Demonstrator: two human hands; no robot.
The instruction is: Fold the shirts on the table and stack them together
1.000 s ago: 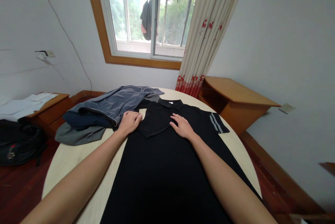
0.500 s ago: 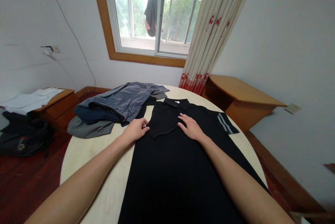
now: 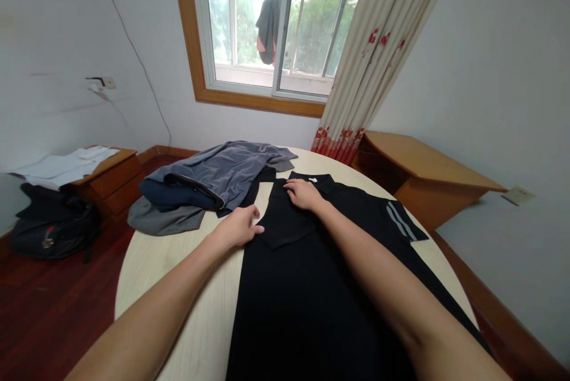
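Note:
A black polo shirt (image 3: 285,298) lies spread on the round table, its collar toward the window. One sleeve with two grey stripes (image 3: 402,221) points out to the right. On the left side, the other sleeve (image 3: 285,229) is folded in over the body. My left hand (image 3: 238,226) is at the left edge of that folded part, thumb and fingers apart, the thumb tip touching the cloth. Near the collar, my right hand (image 3: 303,194) rests on the shirt's left shoulder with its fingers extended and slightly bent.
A pile of grey and navy clothes (image 3: 214,176) sits at the table's (image 3: 178,286) back left. Beyond the table are a wooden desk (image 3: 427,158) on the right, a curtain (image 3: 378,54) by the window, and a black bag (image 3: 53,224) on the floor at left.
My right hand has slid up and left across the shirt, from the chest to the shoulder beside the collar. My left hand's fingers have parted a little at the sleeve edge. The view has shifted slightly.

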